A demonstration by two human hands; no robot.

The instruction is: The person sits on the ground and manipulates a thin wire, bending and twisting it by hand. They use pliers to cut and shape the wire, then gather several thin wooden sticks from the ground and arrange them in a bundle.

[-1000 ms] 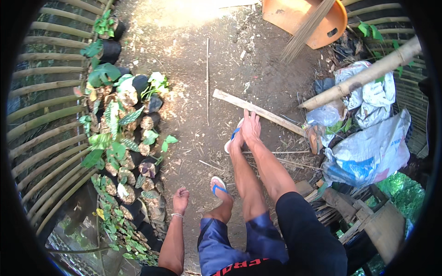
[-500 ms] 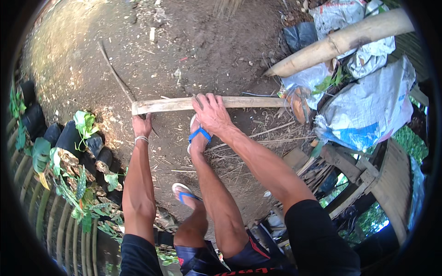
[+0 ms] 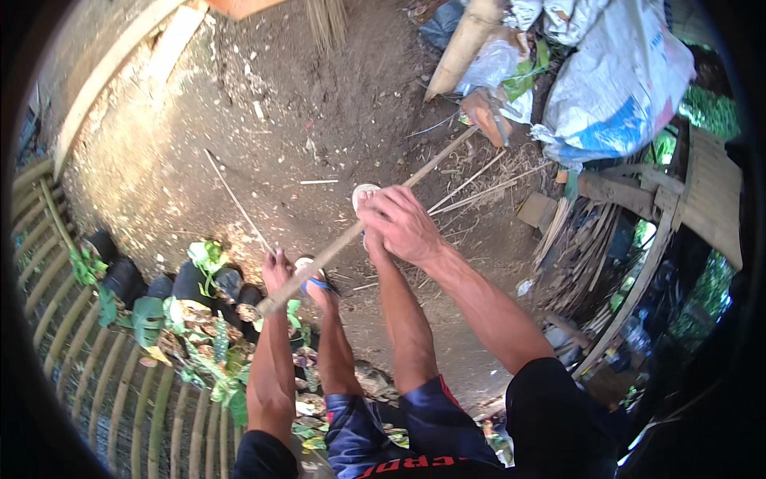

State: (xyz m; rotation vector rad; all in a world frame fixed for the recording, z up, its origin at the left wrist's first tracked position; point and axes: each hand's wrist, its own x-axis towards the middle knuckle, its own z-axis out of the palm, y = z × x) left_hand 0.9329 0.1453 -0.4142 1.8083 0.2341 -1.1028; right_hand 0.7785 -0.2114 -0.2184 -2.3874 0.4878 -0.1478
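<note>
My right hand (image 3: 403, 227) is closed around a bamboo slat (image 3: 335, 247) near its middle. The slat slants from near my left wrist up to the far right, its near end raised over my left forearm. Left of it, my left hand (image 3: 278, 270) has its fingers curled round the lower end of a long, thin stick-like piece (image 3: 238, 199). That piece points away to the far left and has a dark tip; whether it is a stick or a narrow blade seen edge-on, I cannot tell. My sandalled feet are just below the slat.
Potted plants (image 3: 209, 267) in black bags line a bamboo fence (image 3: 112, 383) at the left. White sacks (image 3: 614, 88), a thick bamboo pole (image 3: 467, 48) and a brownish block (image 3: 485, 116) lie far right. Split sticks (image 3: 586, 247) are piled at the right; broom-like bristles (image 3: 325, 24) show at the top.
The slat has turned from level to slanting, its near end swinging towards me. My left hand has left that end and moved down with the thin piece. The view has shifted.
</note>
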